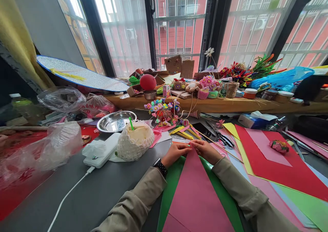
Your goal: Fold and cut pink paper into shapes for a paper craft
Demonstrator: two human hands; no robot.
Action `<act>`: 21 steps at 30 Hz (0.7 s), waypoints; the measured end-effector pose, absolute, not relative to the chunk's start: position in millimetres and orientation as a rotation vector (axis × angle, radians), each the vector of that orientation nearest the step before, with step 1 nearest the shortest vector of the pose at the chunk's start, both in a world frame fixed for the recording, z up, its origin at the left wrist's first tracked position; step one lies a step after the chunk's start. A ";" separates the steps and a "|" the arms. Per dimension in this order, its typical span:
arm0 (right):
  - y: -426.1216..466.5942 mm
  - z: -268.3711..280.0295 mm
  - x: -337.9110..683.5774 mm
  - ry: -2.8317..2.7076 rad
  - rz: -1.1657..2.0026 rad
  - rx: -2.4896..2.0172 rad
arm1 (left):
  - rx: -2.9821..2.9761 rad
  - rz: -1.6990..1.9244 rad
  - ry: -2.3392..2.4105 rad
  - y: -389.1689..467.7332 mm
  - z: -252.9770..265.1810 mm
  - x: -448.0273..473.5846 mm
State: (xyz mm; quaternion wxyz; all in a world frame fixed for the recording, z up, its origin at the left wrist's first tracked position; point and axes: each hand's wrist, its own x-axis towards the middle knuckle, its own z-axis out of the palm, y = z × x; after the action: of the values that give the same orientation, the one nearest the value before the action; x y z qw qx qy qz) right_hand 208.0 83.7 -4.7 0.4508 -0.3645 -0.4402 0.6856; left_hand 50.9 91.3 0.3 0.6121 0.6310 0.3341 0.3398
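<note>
A large sheet of pink paper [196, 194] rises to a narrow tip in front of me, lying over green paper [169, 201] that shows on both sides. My left hand [176, 153], below a dark watch, pinches the pink tip from the left. From the other side my right hand [208, 152] grips the same tip, its fingers bent and close to the left ones. A tiny green spot shows at the left fingertips, too small to name. Just past my right hand lie black-handled scissors [222, 138] and a thin wooden stick [230, 153].
Left of my hands stand a coconut [135, 140] in white foam net with a green straw, a white power bank [101, 158] on a cable and a metal plate [102, 124]. Coloured sheets, including a red one [271, 157], spread right. Craft flowers [164, 111] stand behind.
</note>
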 end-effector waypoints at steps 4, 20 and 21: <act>82.1 -2.6 207.0 -1.071 1.708 -0.914 | 1.463 0.792 0.723 90.1 1.6 50.7; 80.6 0.5 204.2 -1.107 1.649 -0.962 | 1.474 0.776 0.763 90.8 2.6 51.9; 80.6 0.5 203.6 -1.128 1.626 -0.978 | 1.491 0.781 0.780 90.3 3.4 52.2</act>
State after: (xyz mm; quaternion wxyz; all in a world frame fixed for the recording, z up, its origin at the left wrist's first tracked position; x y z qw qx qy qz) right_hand 203.6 80.6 0.5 0.4501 -0.3955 -0.4563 0.6578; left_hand 52.2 90.3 3.4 0.5998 0.6431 0.3364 0.3370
